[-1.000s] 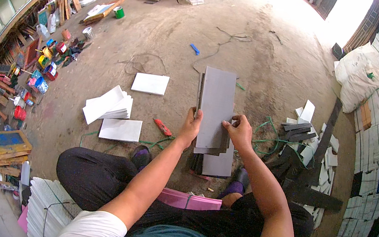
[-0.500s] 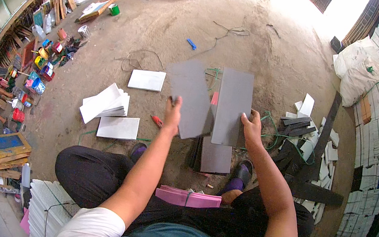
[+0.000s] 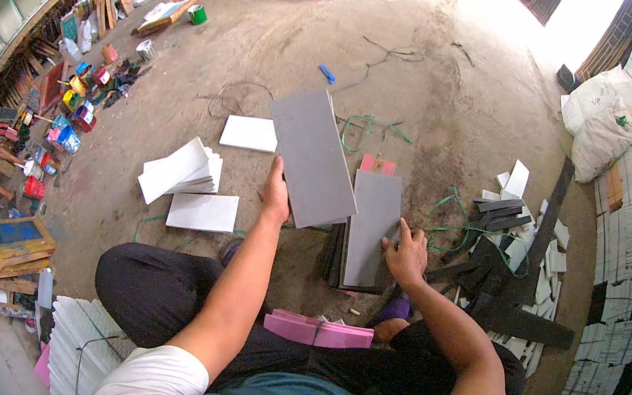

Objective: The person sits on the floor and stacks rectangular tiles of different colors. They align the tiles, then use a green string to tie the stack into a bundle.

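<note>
Left hand (image 3: 276,194) clasps grey sheets (image 3: 312,160) — half-curled right hand (image 3: 408,257) touches grey stack (image 3: 371,226) — sack (image 3: 599,150) bulges.

Held panels (image 3: 315,161) gripped at left edge by left hand (image 3: 276,194); near right corner seen overlapping left side of floor stack (image 3: 371,226). Right edge of floor stack touched by right hand (image 3: 408,256). Left of left hand: fanned boards (image 3: 175,170), with near board (image 3: 202,211) set just in front, far board (image 3: 249,133) behind and to right. Right of right hand: offcuts (image 3: 520,228) heaped on floor; sack (image 3: 599,134) placed beyond. Far left: paint pots (image 3: 84,116) scattered. Between knees: sheet bundle (image 3: 296,328).
</note>
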